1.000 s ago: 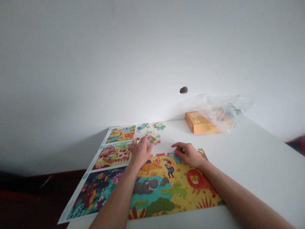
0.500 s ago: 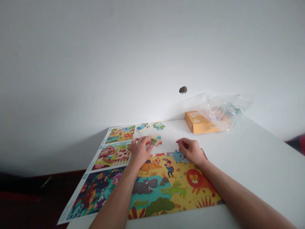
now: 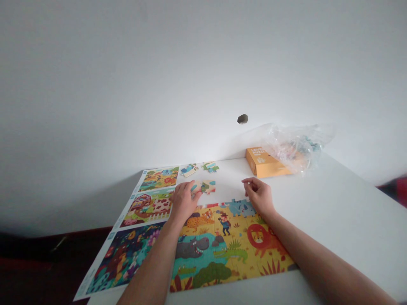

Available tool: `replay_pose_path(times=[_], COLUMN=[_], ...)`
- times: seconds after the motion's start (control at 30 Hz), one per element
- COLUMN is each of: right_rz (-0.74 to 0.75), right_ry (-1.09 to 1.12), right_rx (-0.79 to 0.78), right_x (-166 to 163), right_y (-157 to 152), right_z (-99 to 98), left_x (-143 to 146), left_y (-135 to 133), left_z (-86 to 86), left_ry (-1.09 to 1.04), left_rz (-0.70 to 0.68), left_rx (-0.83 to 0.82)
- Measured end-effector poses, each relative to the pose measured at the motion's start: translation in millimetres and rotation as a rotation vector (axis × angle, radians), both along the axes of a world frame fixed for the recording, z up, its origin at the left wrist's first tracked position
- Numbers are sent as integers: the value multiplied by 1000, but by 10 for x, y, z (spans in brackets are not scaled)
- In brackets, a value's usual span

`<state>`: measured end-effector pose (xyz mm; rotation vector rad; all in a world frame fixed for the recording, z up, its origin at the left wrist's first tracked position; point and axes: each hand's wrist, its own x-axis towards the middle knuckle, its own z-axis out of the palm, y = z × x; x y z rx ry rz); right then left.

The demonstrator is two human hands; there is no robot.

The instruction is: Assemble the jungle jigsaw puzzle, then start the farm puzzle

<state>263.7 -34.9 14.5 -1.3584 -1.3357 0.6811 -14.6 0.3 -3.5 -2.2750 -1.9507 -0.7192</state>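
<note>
A partly built animal jigsaw [image 3: 229,245] with a lion, a hippo and a crocodile lies on the white table [image 3: 333,212]. My left hand [image 3: 183,200] rests at its top left edge, fingers pinched on a loose puzzle piece [image 3: 205,186] just beyond the built part. My right hand [image 3: 259,195] hovers over the puzzle's top right edge, fingers loosely curled, nothing visible in them. A few more loose pieces [image 3: 200,168] lie farther back near the wall.
A reference sheet [image 3: 143,220] with three printed pictures lies left of the jigsaw, overhanging the table's left edge. At the back right stand an orange puzzle box [image 3: 263,163] and a crumpled clear plastic bag [image 3: 299,146]. A white wall rises behind.
My right hand has lifted off the jigsaw's top edge and moved right and back, uncovering the blue rhino. My left hand has closed on the loose piece.
</note>
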Motion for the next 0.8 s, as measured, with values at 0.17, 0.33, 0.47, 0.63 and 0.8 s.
replay_pose_path(times=[0.17,0.33,0.47,0.63,0.8], right_rz=[16,10,100,476,478], right_ry=[-25,-4,-14,-102,-81], right_rx=[-13,-5,-8,-71,-114], right_x=[-4,4,3,-74,-110], right_y=[-21,-3,-9,-86,-89], right_z=[10,-3,38,99,80], left_x=[-3,40,194,449,488], left_y=[23,-15,-145,-329,-361], left_z=[4,132,209,180,162], left_ry=[-111,-427,-779,-857,-764], left_rz=[63,75,-151,-411,-467], left_rx=[7,214,103,-243,-299])
